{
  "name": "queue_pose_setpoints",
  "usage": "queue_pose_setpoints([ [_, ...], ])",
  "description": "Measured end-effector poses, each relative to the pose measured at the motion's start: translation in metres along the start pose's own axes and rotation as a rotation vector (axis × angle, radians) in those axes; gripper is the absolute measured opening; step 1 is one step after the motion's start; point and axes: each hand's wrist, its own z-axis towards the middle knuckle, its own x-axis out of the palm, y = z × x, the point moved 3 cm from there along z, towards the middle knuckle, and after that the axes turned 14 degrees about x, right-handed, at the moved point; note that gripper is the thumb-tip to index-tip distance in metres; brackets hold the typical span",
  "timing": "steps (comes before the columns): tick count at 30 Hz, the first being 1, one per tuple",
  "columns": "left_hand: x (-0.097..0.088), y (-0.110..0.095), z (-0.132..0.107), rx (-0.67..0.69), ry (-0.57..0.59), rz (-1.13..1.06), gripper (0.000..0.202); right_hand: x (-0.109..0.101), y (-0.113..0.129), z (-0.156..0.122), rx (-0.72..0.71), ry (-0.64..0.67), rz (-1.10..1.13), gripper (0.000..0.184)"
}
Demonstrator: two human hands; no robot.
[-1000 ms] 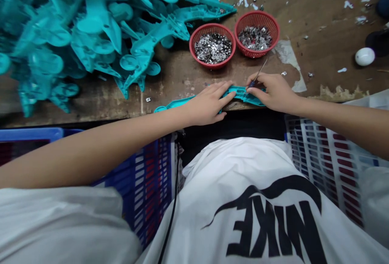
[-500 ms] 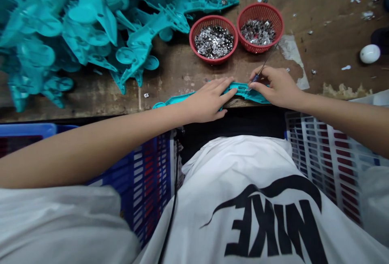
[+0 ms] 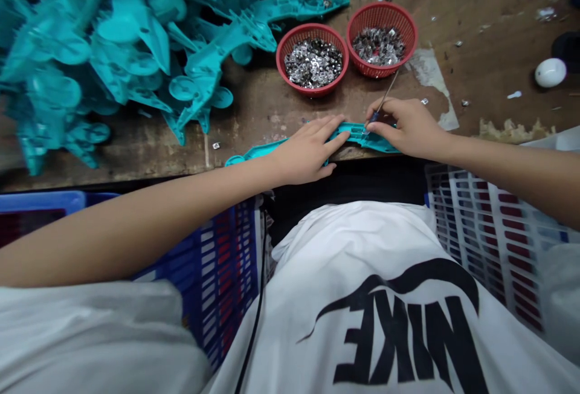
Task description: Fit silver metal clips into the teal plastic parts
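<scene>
A long teal plastic part (image 3: 351,133) lies along the near edge of the table, its hollow, ribbed side facing up. My left hand (image 3: 308,147) rests flat across its middle, fingers spread and pressing on it; the hand hides much of the part. Between the thumb and fingers of my right hand (image 3: 408,128) is a thin metal tool with a dark blue grip (image 3: 374,116). Its slim shaft slants up and away toward the baskets. The tool's lower end is at the right half of the teal part; what it touches there is too small to make out.
Two red baskets (image 3: 312,26) of small shiny metal pieces stand beyond my hands. A heap of teal parts (image 3: 131,49) covers the left of the wooden table (image 3: 480,80). A white rounded object (image 3: 550,72) sits at the right. Plastic crates (image 3: 480,219) flank my lap.
The tool in my right hand stands a little steeper than before. Both hands keep their places on the teal part, while the whole view has shifted slightly.
</scene>
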Motion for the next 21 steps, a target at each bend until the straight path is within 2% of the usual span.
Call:
queue_pose_setpoints([
  [10, -0.0026, -0.0016, 0.0010, -0.009, 0.021, 0.000, 0.082, 0.0002, -0.0026, 0.0001, 0.061, -0.016, 0.098, 0.020],
  [21, -0.0048, -0.0032, 0.0018, -0.019, 0.026, -0.015, 0.086, -0.0002, -0.0071, 0.0032, 0.115, -0.031, 0.231, 0.021],
])
